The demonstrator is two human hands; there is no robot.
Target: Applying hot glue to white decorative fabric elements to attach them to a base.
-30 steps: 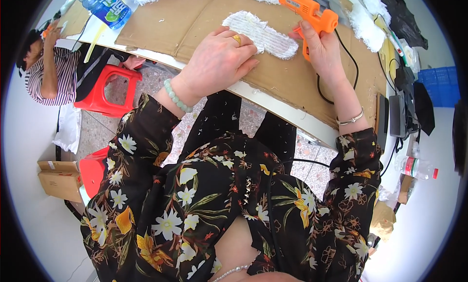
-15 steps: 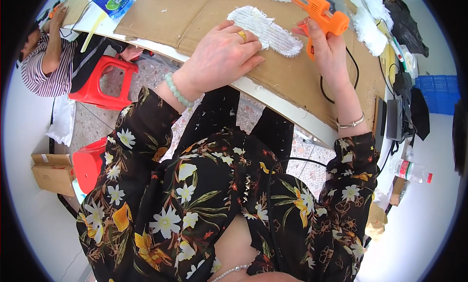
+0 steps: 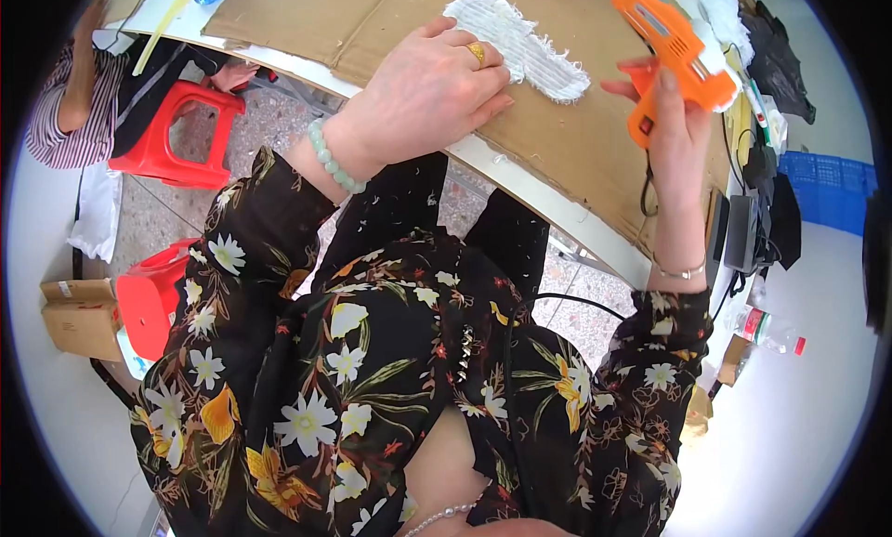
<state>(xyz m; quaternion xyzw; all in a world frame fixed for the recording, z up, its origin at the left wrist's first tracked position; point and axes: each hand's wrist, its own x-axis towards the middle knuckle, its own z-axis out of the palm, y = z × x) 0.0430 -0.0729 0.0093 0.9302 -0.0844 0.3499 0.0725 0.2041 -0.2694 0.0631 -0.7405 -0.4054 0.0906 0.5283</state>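
Observation:
My right hand (image 3: 676, 133) is wrapped round the handle of an orange hot glue gun (image 3: 671, 45). The gun is raised above the table, its nozzle aimed toward the far left. My left hand (image 3: 427, 96), with a ring and a pale green bead bracelet, has its fingers curled at the near left end of a white, ribbed, insole-shaped fabric piece (image 3: 520, 45) with frayed edges. The hand partly hides that end. The piece lies over brown cardboard (image 3: 372, 21), its far right end apart from both hands.
White fluffy material (image 3: 723, 12) and a black plastic bag (image 3: 773, 58) are at the far right. A blue basket (image 3: 827, 189) and a plastic bottle (image 3: 769, 328) sit further right. At left are red stools (image 3: 172, 137) and another person in a striped top (image 3: 79, 119).
The glue gun has moved right and nearer to me, away from the white piece. My left hand stays at the piece. The whole view has shifted slightly.

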